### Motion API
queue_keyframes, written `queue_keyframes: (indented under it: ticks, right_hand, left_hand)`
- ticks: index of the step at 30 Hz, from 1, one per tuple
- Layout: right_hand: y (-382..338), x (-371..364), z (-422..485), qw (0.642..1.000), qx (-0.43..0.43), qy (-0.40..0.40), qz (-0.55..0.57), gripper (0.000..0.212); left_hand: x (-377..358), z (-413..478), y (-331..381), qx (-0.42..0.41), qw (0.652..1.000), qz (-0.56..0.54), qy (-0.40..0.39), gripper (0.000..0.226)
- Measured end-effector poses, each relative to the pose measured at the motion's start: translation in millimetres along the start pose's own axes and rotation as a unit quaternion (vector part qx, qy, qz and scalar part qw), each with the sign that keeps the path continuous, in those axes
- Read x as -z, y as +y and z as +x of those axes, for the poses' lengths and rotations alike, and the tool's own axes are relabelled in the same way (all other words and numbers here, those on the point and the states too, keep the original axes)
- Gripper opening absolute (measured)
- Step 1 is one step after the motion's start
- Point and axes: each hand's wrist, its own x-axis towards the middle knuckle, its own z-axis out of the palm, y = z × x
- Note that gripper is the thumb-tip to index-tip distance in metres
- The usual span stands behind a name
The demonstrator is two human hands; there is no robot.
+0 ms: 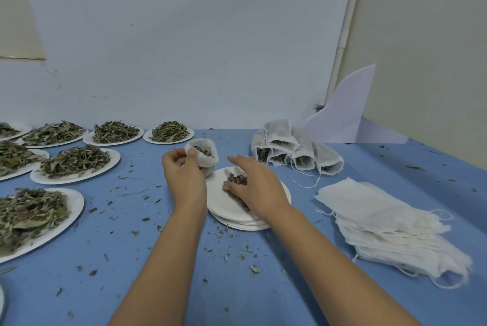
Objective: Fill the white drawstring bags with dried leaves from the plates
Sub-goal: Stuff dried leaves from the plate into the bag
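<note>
**Bag held open at the plate, right grip over the last leaves**

My left grip (184,178) is clenched on the rim of a white drawstring bag (205,154) just above the centre of the frame. Thumb and fingers pinch one side of the mouth so that it gapes toward the right, and some leaf shows inside. I hold the bag against the upper left edge of the stack of paper plates (224,209), so a handful has hardly any way to travel. That should keep spill off the blue bench (263,286), which is strewn with crumbs.

My right grip (259,186) is released. Its fingers are spread over the small remnant of dried leaves (237,179) on the top plate, with the forefinger lifted toward the bag. I judge it is raking them together for a scoop. I see it closed on nothing, though the palm hides much of the pile.

The filled bags (290,146) lie heaped right of upper centre, mouths toward me and strings trailing loose, parked clear of the work. The empty bags (390,223) sit stacked flat at the right edge, on the right grip's side for an easy reach. The heaped plates (76,165) wait across the left of the frame. By my reckoning most of the job is ahead.
</note>
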Motion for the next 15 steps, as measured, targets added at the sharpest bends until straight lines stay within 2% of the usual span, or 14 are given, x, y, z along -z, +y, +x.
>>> queue_keyframes:
  ticks: [2,4,8,11,15]
  right_hand:
    - [-4,3,-4,0.995,-0.014,-0.003,-0.094,0.053]
    - [-7,5,-8,0.988,-0.038,-0.012,-0.150,0.037]
    - [-8,4,-12,0.986,-0.045,-0.031,-0.158,0.025]
    - [-7,2,-13,0.987,-0.042,-0.019,-0.155,0.026]
    - [1,0,-14,0.995,-0.034,0.010,-0.093,0.028]
  left_hand:
    - [0,1,0,-0.001,1.000,0.003,0.002,0.006]
    - [0,1,0,0.001,1.000,0.006,0.000,0.005]
    - [0,0,0,0.010,1.000,0.007,-0.015,0.019]
    - [-1,-1,-1,0.012,0.999,0.015,-0.031,0.015]
    - [-1,-4,-4,0.011,0.997,0.039,-0.060,0.007]
